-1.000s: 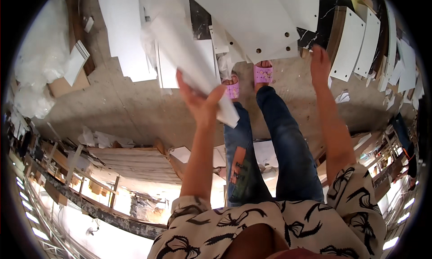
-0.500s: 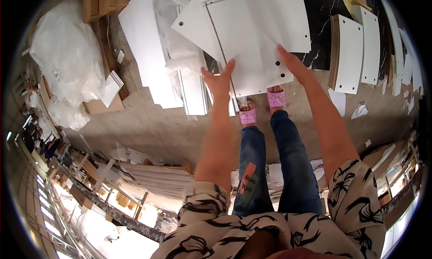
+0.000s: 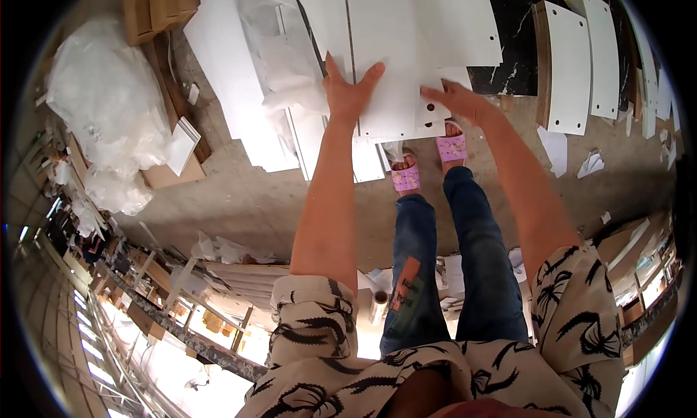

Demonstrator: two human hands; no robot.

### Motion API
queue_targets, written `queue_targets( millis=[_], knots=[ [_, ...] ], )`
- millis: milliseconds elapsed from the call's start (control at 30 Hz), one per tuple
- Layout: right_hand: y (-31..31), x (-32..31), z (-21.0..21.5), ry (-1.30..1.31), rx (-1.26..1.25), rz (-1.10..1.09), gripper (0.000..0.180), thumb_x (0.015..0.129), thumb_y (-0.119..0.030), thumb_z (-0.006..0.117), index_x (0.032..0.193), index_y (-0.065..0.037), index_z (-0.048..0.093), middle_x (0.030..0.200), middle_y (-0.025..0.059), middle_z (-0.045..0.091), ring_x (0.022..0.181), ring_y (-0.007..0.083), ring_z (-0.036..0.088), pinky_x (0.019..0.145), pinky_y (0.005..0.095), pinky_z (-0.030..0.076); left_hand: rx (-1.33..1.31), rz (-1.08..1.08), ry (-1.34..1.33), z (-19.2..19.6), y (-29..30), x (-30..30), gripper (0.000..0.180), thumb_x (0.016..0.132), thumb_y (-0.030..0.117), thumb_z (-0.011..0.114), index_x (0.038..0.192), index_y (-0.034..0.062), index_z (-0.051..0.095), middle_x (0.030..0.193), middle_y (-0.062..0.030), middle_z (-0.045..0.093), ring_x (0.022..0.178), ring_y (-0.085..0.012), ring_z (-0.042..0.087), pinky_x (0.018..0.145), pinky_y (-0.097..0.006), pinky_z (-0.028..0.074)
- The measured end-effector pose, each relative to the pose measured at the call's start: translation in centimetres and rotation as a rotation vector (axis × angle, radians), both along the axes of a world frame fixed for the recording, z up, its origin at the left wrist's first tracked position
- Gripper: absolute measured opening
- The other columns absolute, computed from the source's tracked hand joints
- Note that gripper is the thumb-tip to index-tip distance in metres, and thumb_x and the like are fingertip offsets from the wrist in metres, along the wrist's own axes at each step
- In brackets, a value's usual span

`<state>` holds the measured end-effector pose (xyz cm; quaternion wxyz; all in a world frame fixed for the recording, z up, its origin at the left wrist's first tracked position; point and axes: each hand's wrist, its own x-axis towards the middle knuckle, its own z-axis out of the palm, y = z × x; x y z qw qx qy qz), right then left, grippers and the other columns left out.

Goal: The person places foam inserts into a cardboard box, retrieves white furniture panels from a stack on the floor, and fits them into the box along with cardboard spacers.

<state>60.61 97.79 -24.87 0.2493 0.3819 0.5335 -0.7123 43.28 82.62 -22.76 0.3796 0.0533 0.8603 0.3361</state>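
Note:
A white board (image 3: 392, 102) with a dark groove and round holes lies on a stack of other white boards in front of me. My left hand (image 3: 350, 95) rests on it across the groove, thumb and forefinger spread apart. Over the board's near right corner, close to two dark holes, is my right hand (image 3: 465, 104), its fingers stretched out. Whether those fingertips press on the surface is hard to see. Under and to the left of the boards lie narrow white strips (image 3: 308, 138) and a sheet of translucent wrapping (image 3: 287, 76).
White panels with holes (image 3: 566, 69) stand stacked at the right beside a black marbled surface (image 3: 512, 26). Crumpled clear plastic (image 3: 105, 106) and cardboard (image 3: 160, 7) lie at the left. Paper scraps (image 3: 592, 164) are on the floor near my pink slippers (image 3: 406, 175).
My right hand has shifted inward and from the board's right side to its near corner. The grooved board now sits straighter, and the slanted board beside it has moved farther away.

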Motion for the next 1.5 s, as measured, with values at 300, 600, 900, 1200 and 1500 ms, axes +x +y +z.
queue_targets(
  millis=[300, 600, 900, 1200, 1500],
  knots=[
    [-7.3, -1.1, -0.9, -0.043, 0.076, -0.460, 0.087, 0.079, -0.056, 0.063, 0.132, 0.008, 0.037, 0.128, 0.0186, 0.049, 0.117, 0.0254, 0.049, 0.098, 0.0338, 0.039, 0.234, 0.198, -0.133, -1.7, -4.9, 2.4, 0.102, 0.078, 0.043, 0.071, 0.145, -0.0006, 0.007, 0.146, -0.0240, 0.015, 0.135, -0.0333, 0.023, 0.108, -0.038, 0.027],
    [-17.4, 6.1, 2.3, -0.042, -0.107, -0.510, 0.056, 0.083, -0.033, 0.063, 0.124, 0.003, 0.049, 0.113, 0.0103, 0.058, 0.101, 0.0188, 0.054, 0.089, 0.0308, 0.042, 0.579, 1.062, -0.648, -2.8, -23.2, 17.9, 0.069, 0.090, 0.032, 0.056, 0.145, 0.0083, 0.020, 0.137, -0.0138, 0.039, 0.127, -0.0268, 0.039, 0.104, -0.039, 0.036],
    [-20.0, 9.7, 2.2, -0.166, -0.322, -0.490, 0.057, 0.081, -0.034, 0.065, 0.125, -0.001, 0.049, 0.112, 0.0068, 0.057, 0.104, 0.0153, 0.052, 0.091, 0.0287, 0.040, 0.800, 1.360, -0.820, 0.4, -19.9, 23.2, 0.073, 0.089, 0.062, 0.039, 0.141, 0.0116, 0.032, 0.142, -0.0076, 0.037, 0.130, -0.0284, 0.035, 0.106, -0.047, 0.030],
    [-9.6, 0.9, 2.9, -0.163, -0.227, 1.052, 0.040, 0.090, -0.036, 0.056, 0.111, -0.002, 0.061, 0.104, 0.0091, 0.063, 0.097, 0.0161, 0.057, 0.086, 0.0296, 0.044, 0.692, 1.285, -0.741, -2.8, -19.6, 21.9, 0.058, 0.080, 0.036, 0.065, 0.127, 0.0053, 0.047, 0.123, -0.0091, 0.053, 0.116, -0.0255, 0.049, 0.100, -0.041, 0.038],
    [27.3, -28.0, -3.1, 0.185, 1.808, 0.755, 0.065, 0.094, -0.050, 0.035, 0.129, 0.004, 0.045, 0.124, 0.0267, 0.051, 0.115, 0.0366, 0.050, 0.097, 0.0371, 0.042, 0.772, 1.458, -0.792, -4.0, -15.6, 21.8, 0.052, 0.077, 0.025, 0.067, 0.120, 0.0028, 0.050, 0.115, -0.0084, 0.057, 0.109, -0.0249, 0.053, 0.096, -0.039, 0.041]
  ],
)
